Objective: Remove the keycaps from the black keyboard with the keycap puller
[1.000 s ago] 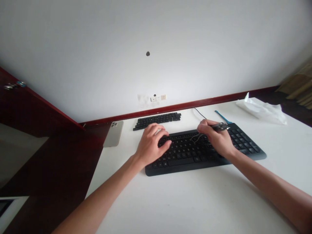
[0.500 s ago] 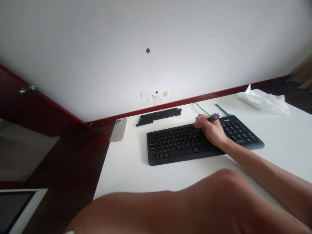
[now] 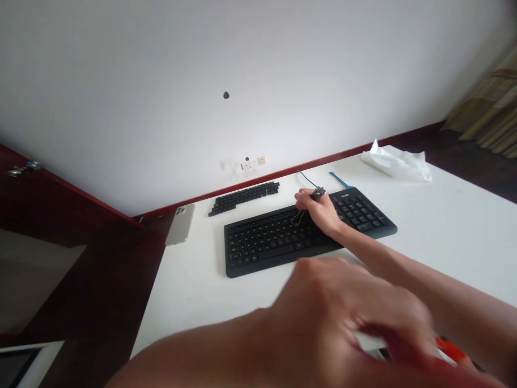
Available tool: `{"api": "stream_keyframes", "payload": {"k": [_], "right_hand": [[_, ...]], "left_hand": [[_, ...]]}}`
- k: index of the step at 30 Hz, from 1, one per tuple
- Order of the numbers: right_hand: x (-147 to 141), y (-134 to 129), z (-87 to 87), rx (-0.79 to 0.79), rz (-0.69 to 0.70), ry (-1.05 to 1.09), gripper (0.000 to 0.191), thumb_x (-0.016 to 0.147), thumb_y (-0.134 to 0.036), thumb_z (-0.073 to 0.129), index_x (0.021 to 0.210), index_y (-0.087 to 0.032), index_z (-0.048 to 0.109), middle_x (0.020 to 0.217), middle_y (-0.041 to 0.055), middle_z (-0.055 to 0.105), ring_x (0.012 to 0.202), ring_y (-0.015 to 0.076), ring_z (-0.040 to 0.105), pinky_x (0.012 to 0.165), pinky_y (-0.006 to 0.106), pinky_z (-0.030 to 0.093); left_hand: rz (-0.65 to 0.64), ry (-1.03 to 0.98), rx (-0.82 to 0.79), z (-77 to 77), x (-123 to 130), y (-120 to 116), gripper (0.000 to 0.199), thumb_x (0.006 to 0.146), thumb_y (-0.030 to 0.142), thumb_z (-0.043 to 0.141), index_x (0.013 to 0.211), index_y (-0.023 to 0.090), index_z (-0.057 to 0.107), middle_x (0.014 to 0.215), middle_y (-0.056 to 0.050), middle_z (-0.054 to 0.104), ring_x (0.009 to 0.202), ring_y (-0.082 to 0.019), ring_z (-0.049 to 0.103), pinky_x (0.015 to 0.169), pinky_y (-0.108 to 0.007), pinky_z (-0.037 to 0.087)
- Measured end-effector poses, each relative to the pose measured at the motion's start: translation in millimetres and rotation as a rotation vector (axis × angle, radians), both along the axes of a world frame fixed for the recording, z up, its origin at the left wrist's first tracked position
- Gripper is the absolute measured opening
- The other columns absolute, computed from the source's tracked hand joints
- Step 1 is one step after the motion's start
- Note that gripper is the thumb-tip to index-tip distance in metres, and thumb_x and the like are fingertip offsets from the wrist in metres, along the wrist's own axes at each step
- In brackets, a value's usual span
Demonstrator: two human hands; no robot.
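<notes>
My right hand (image 3: 323,215) is closed around the dark handle of a wire keycap puller (image 3: 298,218), its wire loops down at the keys of a black keyboard (image 3: 262,253). Large in the foreground is my left hand (image 3: 339,307), blurred, with its fingers curled inward; what they hold, if anything, I cannot make out. Beyond its fingers shows a bit of a red-orange thing (image 3: 452,349), mostly hidden. Rows of loose black keycaps (image 3: 246,197) lie behind the keyboard.
The white table (image 3: 194,291) also bears a phone (image 3: 180,225) at its left edge, a blue brush-like tool (image 3: 340,180) behind the keyboard and a crumpled white plastic bag (image 3: 398,161) at the back right. A black cable (image 3: 309,179) runs towards the wall.
My left hand has come into view in the foreground, where its arm showed before. The view has turned right, so the table's things sit further left. My right hand stays at the keyboard.
</notes>
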State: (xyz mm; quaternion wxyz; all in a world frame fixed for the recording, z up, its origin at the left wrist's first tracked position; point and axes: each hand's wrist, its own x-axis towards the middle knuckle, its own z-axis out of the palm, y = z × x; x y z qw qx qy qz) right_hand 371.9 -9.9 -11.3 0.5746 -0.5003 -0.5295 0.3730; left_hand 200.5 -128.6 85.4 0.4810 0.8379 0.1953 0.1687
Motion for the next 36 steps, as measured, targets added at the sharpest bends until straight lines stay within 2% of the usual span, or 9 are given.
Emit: {"api": "stream_keyframes", "payload": {"k": [2,4,7,10,12,16,22,29,36], "right_hand": [[-1.2,-0.6,0.6,-0.003,0.011,0.003,0.043,0.092,-0.045,0.061,0.059,-0.022,0.045,0.059,-0.0021,0.044,0.062,0.0157,0.039,0.065,0.034,0.035],[-2.8,-1.7,2.5,-0.004,0.022,0.002,0.044,0.093,-0.045,0.06,0.06,-0.022,0.042,0.06,-0.0022,0.042,0.062,0.0155,0.038,0.064,0.033,0.033],[-5.1,-5.3,7.9,-0.015,0.036,-0.041,0.045,0.094,-0.043,0.057,0.059,-0.022,0.038,0.06,-0.0019,0.039,0.062,0.0155,0.036,0.062,0.033,0.031],[-7.2,-9.3,14.2,-0.001,0.049,-0.082,0.045,0.095,-0.042,0.056,0.059,-0.022,0.036,0.061,-0.0019,0.037,0.062,0.0156,0.034,0.062,0.034,0.031],[-9.9,-9.5,18.3,0.022,0.06,-0.093,0.045,0.095,-0.041,0.056,0.059,-0.023,0.036,0.061,-0.0018,0.036,0.063,0.0157,0.034,0.062,0.034,0.03],[-23.7,-1.1,27.8,0.036,0.098,-0.08,0.045,0.096,-0.042,0.056,0.06,-0.023,0.036,0.061,-0.0013,0.037,0.063,0.0156,0.034,0.06,0.034,0.03],[-56.3,18.7,39.6,-0.027,0.335,-0.085,0.047,0.096,-0.048,0.059,0.061,-0.023,0.038,0.058,-0.0029,0.038,0.06,0.014,0.033,0.058,0.033,0.031],[-64.4,18.0,25.3,-0.056,0.395,-0.162,0.048,0.098,-0.046,0.058,0.061,-0.021,0.041,0.058,-0.0039,0.041,0.06,0.0121,0.037,0.06,0.031,0.032],[-72.2,12.3,15.6,-0.126,0.487,0.064,0.045,0.094,-0.043,0.062,0.059,-0.021,0.044,0.055,-0.0032,0.045,0.055,0.0122,0.041,0.057,0.031,0.035]], "left_hand": [[0.335,-0.094,0.302,-17.0,-16.0,20.8,0.037,0.089,0.057,0.076,0.075,0.026,0.061,0.069,-0.003,0.062,0.071,-0.02,0.06,0.076,-0.04,0.053],[0.517,-0.007,0.536,-42.0,-37.9,44.5,0.03,0.089,0.053,0.076,0.087,0.027,0.061,0.082,-0.004,0.065,0.083,-0.025,0.062,0.081,-0.044,0.053],[0.612,0.189,0.667,-76.4,-67.5,71.5,0.05,0.08,0.06,0.082,0.111,0.026,0.061,0.106,-0.008,0.068,0.099,-0.031,0.063,0.087,-0.049,0.054],[0.596,0.273,0.716,-92.0,-80.6,82.0,0.071,0.073,0.068,0.085,0.122,0.025,0.058,0.115,-0.009,0.066,0.105,-0.034,0.062,0.091,-0.051,0.053],[0.579,0.293,0.726,-94.8,-82.0,83.5,0.073,0.071,0.066,0.087,0.124,0.025,0.058,0.117,-0.009,0.065,0.107,-0.034,0.062,0.093,-0.051,0.052],[0.563,0.301,0.706,-98.8,-80.9,83.0,0.065,0.071,0.055,0.092,0.12,0.025,0.061,0.114,-0.007,0.065,0.105,-0.032,0.063,0.092,-0.049,0.053],[0.536,0.277,0.692,-104.1,-77.8,79.0,0.053,0.071,0.046,0.094,0.11,0.025,0.066,0.11,-0.006,0.066,0.098,-0.029,0.063,0.087,-0.047,0.053],[0.528,0.319,0.673,-101.9,-72.7,74.7,0.055,0.069,0.047,0.096,0.106,0.021,0.065,0.104,-0.005,0.066,0.098,-0.028,0.063,0.086,-0.046,0.053],[0.539,0.389,0.721,-98.6,-69.8,67.7,0.057,0.07,0.047,0.095,0.11,0.019,0.065,0.104,-0.005,0.067,0.093,-0.027,0.064,0.085,-0.045,0.055]]}}
